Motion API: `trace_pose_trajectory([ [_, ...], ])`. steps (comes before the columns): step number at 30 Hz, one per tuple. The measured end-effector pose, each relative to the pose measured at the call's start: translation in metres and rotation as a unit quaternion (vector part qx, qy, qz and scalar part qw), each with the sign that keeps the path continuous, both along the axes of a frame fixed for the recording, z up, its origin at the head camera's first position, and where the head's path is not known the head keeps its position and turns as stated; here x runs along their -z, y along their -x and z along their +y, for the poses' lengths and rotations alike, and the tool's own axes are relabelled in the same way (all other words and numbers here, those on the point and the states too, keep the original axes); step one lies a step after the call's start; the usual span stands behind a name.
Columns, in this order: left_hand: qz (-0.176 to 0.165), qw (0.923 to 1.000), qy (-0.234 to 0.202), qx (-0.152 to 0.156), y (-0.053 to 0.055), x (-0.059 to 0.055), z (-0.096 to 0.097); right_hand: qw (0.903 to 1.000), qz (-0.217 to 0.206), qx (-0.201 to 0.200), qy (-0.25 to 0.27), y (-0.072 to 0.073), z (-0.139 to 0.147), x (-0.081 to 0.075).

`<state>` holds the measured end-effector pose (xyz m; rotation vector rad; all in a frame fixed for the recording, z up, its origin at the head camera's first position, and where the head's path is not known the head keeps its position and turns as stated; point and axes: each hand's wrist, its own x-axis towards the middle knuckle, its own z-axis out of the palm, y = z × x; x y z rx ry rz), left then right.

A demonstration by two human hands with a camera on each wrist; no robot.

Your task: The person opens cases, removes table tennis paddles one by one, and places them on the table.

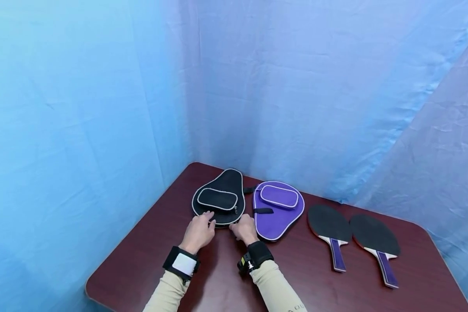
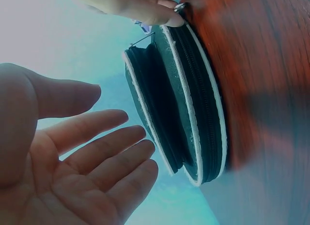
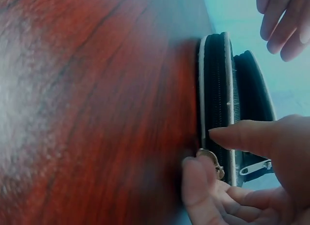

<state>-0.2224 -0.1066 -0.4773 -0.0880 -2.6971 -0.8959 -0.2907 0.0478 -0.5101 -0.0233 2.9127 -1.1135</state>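
Note:
A black table tennis paddle case (image 1: 229, 181) with white piping lies flat, its narrow end toward the back curtain. Its raised front pocket (image 1: 217, 199) faces up, with a small zipper pull (image 3: 253, 168) at one end. My right hand (image 1: 245, 229) is at the case's near right edge; its curled fingers hold the main zipper's metal pull (image 3: 216, 166), the thumb against the zipper side. That zipper (image 2: 198, 89) runs closed along the rim in the left wrist view. Over the case's near left edge, my left hand (image 1: 198, 233) has its fingers extended and grips nothing.
Right of the black case lies a purple paddle case (image 1: 273, 223) with a black strap (image 1: 263, 211). Two paddles, a nearer-left one (image 1: 327, 221) and a right one (image 1: 374, 234), rest farther right on the dark red table (image 1: 148, 255). Blue curtains (image 1: 296, 86) stand behind.

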Motion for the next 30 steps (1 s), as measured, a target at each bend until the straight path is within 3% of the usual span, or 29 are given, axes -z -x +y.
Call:
trace_pose_trajectory([
  [7, 0.004, 1.0, 0.004, -0.001, 0.0, -0.002, 0.003, 0.9999, 0.001, 0.013, 0.004, 0.002, 0.0, 0.005],
  [16, -0.009, 0.9999, 0.013, 0.004, 0.002, -0.003, 0.009, 0.9997, -0.006, -0.017, 0.015, -0.004, 0.01, 0.006],
  [23, -0.032, 0.9988, 0.035, 0.013, 0.001, 0.0, 0.017, 0.9995, -0.011, -0.018, 0.022, -0.008, 0.025, 0.005],
  [30, -0.038, 0.996, 0.081, 0.009, -0.003, 0.002, 0.023, 0.9998, 0.003, -0.017, -0.009, -0.012, 0.034, -0.001],
])
